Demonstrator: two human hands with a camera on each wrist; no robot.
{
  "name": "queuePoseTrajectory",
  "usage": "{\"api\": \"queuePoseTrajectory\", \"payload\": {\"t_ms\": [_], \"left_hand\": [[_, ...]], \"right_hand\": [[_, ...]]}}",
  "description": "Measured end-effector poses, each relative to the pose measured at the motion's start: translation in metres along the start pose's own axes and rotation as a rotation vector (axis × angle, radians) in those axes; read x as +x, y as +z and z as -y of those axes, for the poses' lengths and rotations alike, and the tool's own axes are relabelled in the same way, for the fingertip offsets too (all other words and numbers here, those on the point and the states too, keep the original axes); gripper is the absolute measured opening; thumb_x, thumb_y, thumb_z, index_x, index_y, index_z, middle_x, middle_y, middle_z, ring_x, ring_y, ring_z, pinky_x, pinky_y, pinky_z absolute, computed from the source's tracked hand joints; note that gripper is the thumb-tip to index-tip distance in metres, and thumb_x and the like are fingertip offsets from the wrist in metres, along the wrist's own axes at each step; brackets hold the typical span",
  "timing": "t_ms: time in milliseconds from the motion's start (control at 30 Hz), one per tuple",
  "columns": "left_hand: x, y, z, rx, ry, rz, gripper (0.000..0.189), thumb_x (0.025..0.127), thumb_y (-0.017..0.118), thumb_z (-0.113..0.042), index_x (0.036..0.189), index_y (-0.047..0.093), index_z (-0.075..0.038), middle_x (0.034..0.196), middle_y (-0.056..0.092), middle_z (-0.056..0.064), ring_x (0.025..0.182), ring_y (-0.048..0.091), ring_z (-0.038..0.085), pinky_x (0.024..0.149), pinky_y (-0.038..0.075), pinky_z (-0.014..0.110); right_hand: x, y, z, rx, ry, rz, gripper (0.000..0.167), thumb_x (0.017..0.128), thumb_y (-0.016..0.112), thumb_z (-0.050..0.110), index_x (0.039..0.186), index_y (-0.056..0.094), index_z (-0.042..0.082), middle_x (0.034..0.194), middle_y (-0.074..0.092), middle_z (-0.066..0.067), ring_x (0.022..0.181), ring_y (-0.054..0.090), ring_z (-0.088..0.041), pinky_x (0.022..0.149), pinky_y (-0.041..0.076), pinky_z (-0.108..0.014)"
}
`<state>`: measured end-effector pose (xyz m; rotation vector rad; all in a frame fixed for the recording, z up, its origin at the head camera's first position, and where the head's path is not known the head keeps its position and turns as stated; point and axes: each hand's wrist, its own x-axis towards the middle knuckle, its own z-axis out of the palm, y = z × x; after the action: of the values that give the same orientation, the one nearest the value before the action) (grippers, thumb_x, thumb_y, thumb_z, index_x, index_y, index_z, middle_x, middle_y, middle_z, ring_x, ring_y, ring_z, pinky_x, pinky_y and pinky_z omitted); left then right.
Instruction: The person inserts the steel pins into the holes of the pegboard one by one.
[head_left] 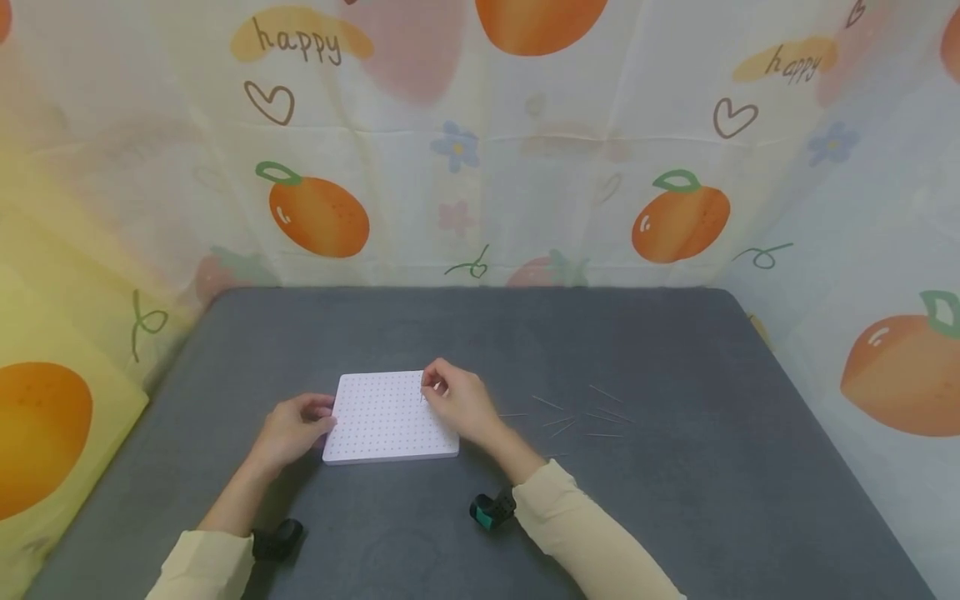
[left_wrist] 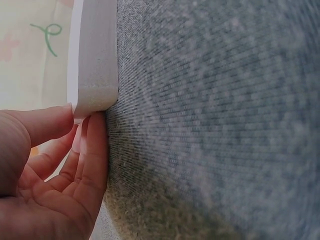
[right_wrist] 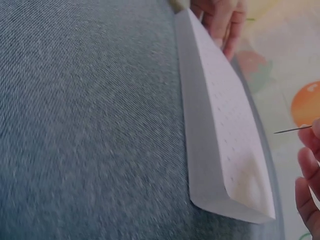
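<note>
A white board with a grid of small holes (head_left: 378,425) lies flat on the dark cloth. My left hand (head_left: 291,429) holds its left edge; the left wrist view shows the thumb (left_wrist: 52,121) at the upper rim and the fingers against the side. Over the board's right part, my right hand (head_left: 463,406) pinches a thin metal needle (right_wrist: 291,131) between thumb and fingertips. In the right wrist view the needle's pointed end sticks out, apart from the board's surface. The head view shows the needle only faintly.
Several loose needles (head_left: 547,402) lie scattered on the grey table (head_left: 675,500) to the right of the board. A patterned curtain (head_left: 525,167) hangs behind the table and along both sides. Dark wrist devices (head_left: 491,508) sit at both cuffs.
</note>
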<state>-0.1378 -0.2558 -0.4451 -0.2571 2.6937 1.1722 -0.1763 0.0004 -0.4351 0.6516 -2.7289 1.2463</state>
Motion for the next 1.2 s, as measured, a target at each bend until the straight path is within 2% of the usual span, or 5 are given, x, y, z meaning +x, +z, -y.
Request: {"api": "queuePoseTrajectory", "payload": {"t_ms": [367, 667, 1200], "left_hand": [[0.002, 0.000, 0.004, 0.000, 0.006, 0.000, 0.040, 0.087, 0.059, -0.015, 0.123, 0.051, -0.001, 0.107, 0.059, 0.018, 0.082, 0.060, 0.021, 0.068, 0.054, 0.032], [0.003, -0.001, 0.002, -0.002, 0.007, 0.007, 0.040, 0.088, 0.059, -0.015, 0.124, 0.050, 0.001, 0.107, 0.059, 0.019, 0.083, 0.060, 0.022, 0.067, 0.055, 0.031], [0.003, -0.002, 0.002, -0.003, -0.006, 0.023, 0.041, 0.088, 0.059, -0.016, 0.125, 0.050, 0.000, 0.109, 0.058, 0.019, 0.084, 0.060, 0.021, 0.068, 0.055, 0.032]], "right_hand": [[0.009, 0.014, 0.008, -0.082, -0.033, 0.000, 0.005, 0.085, 0.061, 0.015, 0.087, 0.060, 0.020, 0.082, 0.064, 0.009, 0.072, 0.054, -0.004, 0.064, 0.042, -0.016], [0.018, 0.021, 0.011, -0.151, -0.084, -0.005, 0.005, 0.085, 0.061, 0.016, 0.087, 0.061, 0.020, 0.083, 0.066, 0.010, 0.073, 0.057, -0.004, 0.065, 0.042, -0.015], [0.023, 0.028, 0.010, -0.217, -0.048, 0.041, 0.005, 0.085, 0.060, 0.018, 0.089, 0.061, 0.022, 0.086, 0.067, 0.011, 0.075, 0.058, -0.003, 0.062, 0.044, -0.015]]}}
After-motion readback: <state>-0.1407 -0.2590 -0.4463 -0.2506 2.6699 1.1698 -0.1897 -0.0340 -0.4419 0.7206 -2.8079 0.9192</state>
